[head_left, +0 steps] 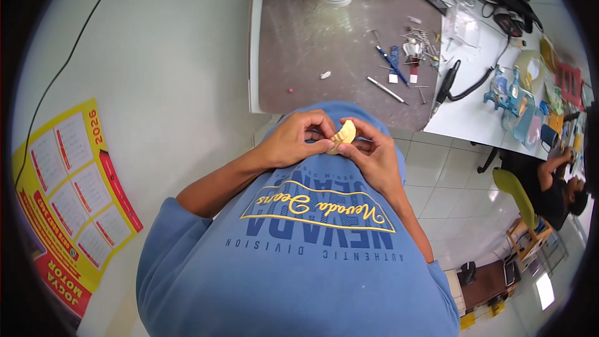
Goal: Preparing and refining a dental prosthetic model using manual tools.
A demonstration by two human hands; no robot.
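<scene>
By the near edge of the brown table (299,43), left hand (292,140) and right hand (374,153) together pinch a curved yellow piece (347,131) between fingertips.

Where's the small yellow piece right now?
In the head view, the yellow piece is near the centre, held by the left hand and right hand, over the blue shirt.
</scene>
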